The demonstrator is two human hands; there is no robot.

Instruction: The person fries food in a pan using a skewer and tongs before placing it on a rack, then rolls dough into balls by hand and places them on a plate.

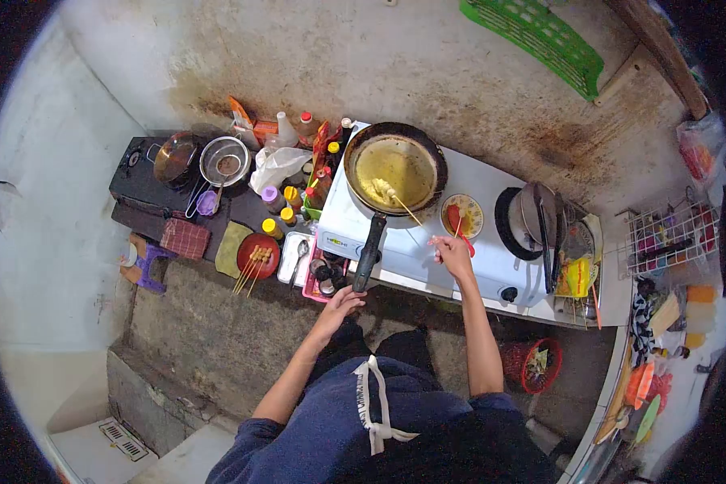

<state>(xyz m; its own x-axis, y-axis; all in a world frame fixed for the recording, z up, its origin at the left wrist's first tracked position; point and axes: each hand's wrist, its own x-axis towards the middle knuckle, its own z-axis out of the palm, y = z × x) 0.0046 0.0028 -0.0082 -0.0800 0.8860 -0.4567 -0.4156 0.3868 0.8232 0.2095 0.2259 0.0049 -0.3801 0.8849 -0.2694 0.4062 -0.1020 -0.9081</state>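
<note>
A black frying pan with yellowish oil sits on the left burner of the white stove. In the oil lies a coated skewer, its stick leaning over the rim toward the lower right. My left hand is at the end of the black pan handle, fingers apart. Near a patterned bowl of reddish sauce is my right hand, its fingers drawn together; what they hold, if anything, is too small to tell. A red utensil rests in that bowl. Several skewers lie on a red plate.
Bottles and jars stand left of the stove, beside a strainer. A covered pan is on the right burner. A white tray sits at the counter edge. A red basket stands on the floor.
</note>
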